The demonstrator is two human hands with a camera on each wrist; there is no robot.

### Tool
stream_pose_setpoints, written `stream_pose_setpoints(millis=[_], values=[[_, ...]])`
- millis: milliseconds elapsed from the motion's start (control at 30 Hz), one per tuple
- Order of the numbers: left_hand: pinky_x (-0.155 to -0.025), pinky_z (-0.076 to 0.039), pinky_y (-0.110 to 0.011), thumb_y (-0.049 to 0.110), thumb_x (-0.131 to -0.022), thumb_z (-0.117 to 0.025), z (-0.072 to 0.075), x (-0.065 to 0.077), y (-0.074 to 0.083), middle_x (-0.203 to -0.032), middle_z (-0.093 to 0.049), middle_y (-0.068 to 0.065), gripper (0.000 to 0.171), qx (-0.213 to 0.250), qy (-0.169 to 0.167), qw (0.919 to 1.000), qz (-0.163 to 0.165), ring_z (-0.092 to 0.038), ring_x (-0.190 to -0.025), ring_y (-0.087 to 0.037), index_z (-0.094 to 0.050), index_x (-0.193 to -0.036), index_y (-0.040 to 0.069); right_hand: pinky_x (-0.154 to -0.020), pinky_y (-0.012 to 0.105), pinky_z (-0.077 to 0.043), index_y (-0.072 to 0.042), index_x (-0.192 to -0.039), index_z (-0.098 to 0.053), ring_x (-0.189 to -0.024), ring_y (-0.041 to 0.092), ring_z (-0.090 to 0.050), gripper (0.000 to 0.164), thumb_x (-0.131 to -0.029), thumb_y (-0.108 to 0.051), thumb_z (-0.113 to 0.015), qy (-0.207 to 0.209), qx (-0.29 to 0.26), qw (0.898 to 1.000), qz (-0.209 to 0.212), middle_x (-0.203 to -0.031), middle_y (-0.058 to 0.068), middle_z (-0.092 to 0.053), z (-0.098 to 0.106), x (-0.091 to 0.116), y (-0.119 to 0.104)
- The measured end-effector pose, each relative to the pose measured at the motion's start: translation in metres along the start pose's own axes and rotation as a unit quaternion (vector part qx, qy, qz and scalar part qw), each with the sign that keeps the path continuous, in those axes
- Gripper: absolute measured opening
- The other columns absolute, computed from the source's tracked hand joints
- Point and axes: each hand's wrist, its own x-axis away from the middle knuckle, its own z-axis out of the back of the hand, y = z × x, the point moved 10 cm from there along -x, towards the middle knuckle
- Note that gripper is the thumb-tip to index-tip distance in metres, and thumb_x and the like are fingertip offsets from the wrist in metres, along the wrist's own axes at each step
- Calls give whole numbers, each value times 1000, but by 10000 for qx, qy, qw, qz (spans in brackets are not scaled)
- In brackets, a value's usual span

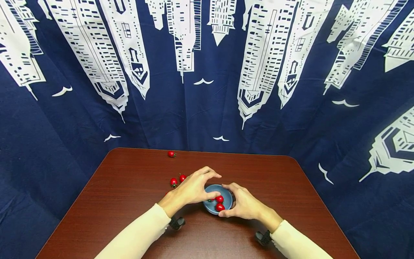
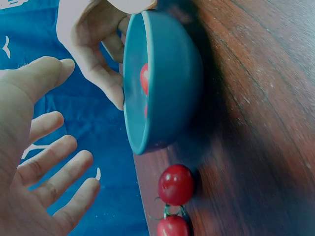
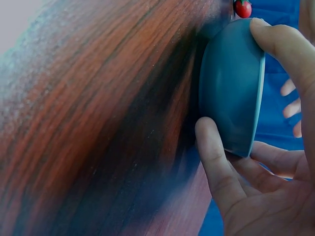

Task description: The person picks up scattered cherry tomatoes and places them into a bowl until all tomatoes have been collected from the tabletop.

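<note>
A small blue bowl [image 1: 228, 202] stands on the table with a few cherry tomatoes [image 1: 220, 207] inside. My right hand [image 1: 247, 203] holds it from the right, thumb at the near rim and fingers curled round the far side; the right wrist view shows the fingers against the bowl's outer wall [image 3: 231, 88]. Over the bowl's left side hovers my left hand [image 1: 194, 187], fingers spread apart and thumb reaching above the rim. Nothing lies between the left hand's fingers [image 2: 74, 169] in the left wrist view. The left thumb partly hides a tomato in the bowl.
Left of the bowl, loose cherry tomatoes [image 1: 173, 182] with green stems lie beside my left forearm, one partly hidden behind it. Another tomato [image 1: 171, 154] sits near the far edge of the brown table [image 1: 258, 169]. A dark blue curtain [image 1: 200, 111] with white buildings hangs behind.
</note>
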Motion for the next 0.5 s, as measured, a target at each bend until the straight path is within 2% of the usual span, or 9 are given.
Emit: stream_pose_setpoints(millis=[133, 333, 500], values=[[-113, -67, -43, 44, -99, -94, 3, 7, -5, -148, -72, 1, 59, -1, 57, 10000, 30, -76, -134, -20, -76, -152, 25, -82, 21, -63, 0, -161, -61, -87, 1, -69, 105, -83, -56, -104, -28, -69, 10000, -48, -137, 9, -73, -1, 1, 1], [-111, -67, -46, 42, -96, -95, 15, 20, -15, -147, -73, 3, 61, -15, 172, 9997, 165, -77, -135, -23, -76, -152, 26, -84, 22, -64, 0, -162, -61, -97, 6, -69, 105, -83, -57, -103, -5, -16, 10000, -24, -138, 8, -73, -1, 0, 0], [-105, -69, -47, 42, -96, -96, 23, 34, -27, -146, -74, 3, 61, -95, 279, 9992, 264, -79, -127, -25, -76, -151, 25, -85, 22, -63, -2, -162, -61, -101, 8, -69, 105, -83, -58, -103, -14, -3, 10000, -37, -139, 7, -73, 0, 0, 1]])
